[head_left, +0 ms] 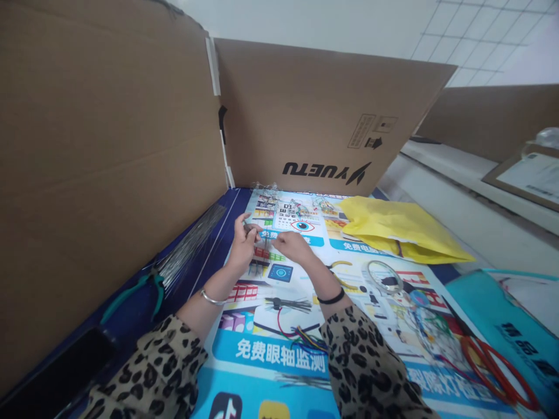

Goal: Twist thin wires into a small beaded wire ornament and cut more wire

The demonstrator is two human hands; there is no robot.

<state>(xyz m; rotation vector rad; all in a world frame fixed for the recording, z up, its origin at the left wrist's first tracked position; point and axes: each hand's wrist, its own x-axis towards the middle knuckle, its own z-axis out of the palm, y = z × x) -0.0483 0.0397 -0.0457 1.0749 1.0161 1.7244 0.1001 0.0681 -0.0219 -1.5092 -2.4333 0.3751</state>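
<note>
My left hand [244, 241] is raised over the printed mat, thumb and fingers pinched together on thin dark wires [266, 251]. Close to its right, my right hand [292, 245] has curled fingers at the same wires; what sits between its fingertips is too small to make out. Below the hands on the mat lies a short bundle of cut wires [293, 304]. Coloured wires [305, 340] rest just under that bundle, partly behind my right sleeve. Nearer to me are more cut wires [303, 381].
Long thin wires [192, 244] and teal-handled pliers [131, 298] lie along the left cardboard wall [109, 128]. On the right are a yellow bag [402, 227], a roll of clear tape [371, 273], tangled coloured wires [430, 334] and red-handled scissors [495, 369]. Another cardboard panel [314, 110] stands behind.
</note>
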